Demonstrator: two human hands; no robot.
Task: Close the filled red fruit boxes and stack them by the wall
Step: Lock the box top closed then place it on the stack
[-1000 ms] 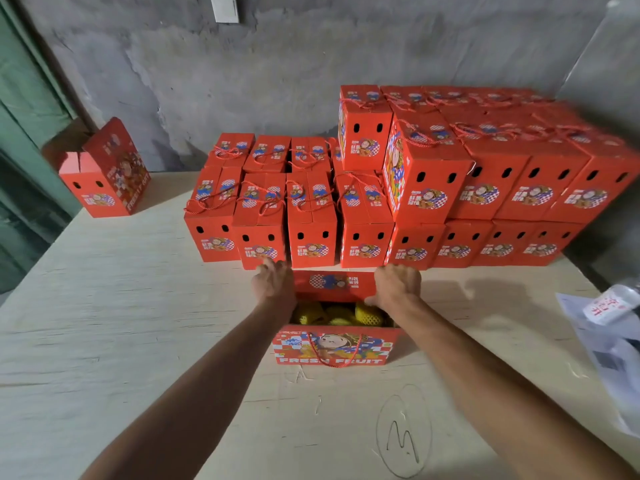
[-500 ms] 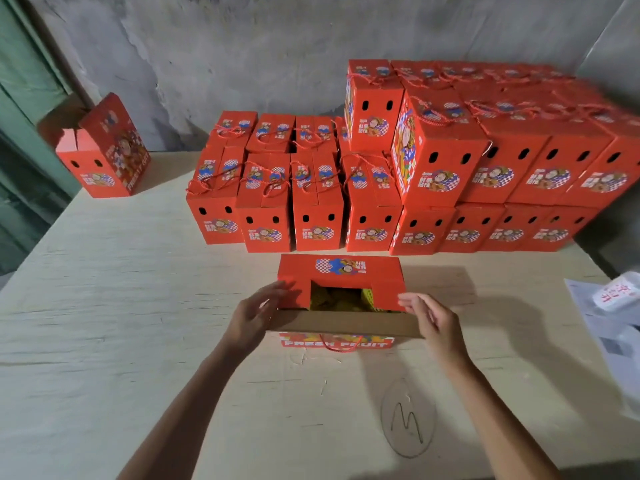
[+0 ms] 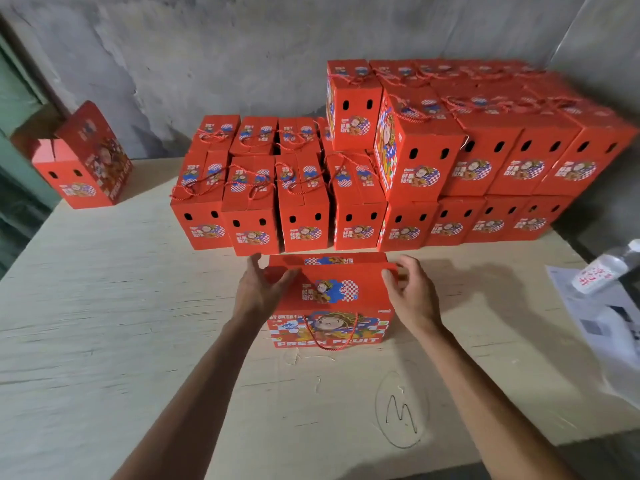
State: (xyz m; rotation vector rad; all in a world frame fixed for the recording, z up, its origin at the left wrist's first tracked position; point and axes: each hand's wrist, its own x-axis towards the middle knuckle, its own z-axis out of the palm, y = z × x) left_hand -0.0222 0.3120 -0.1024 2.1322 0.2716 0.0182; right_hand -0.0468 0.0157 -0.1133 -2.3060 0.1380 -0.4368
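**Top flaps going down on the front box**

The box sits on the table right in front of the stack, nearly touching the front row. Looks like the closing step: the near top flap is folded over and the far one meets it along the ridge, no fruit showing. Left hand has its thumb on the left corner of the top with the fingers round the far side, so it's grasping that edge. Right hand pinches the right corner, fingers curled onto it.

My guess for next: press the flaps so they lock, sort out the rope handle hanging down the front face, then lift the thing onto the stack by the wall.

Material-wise it's glossy printed cardboard, sharp creases, oval vent holes on the stacked ones' ends. Handles are twisted red cord. Table is pale rough-grained board, wall is patchy grey concrete. One open box stands off at far left.
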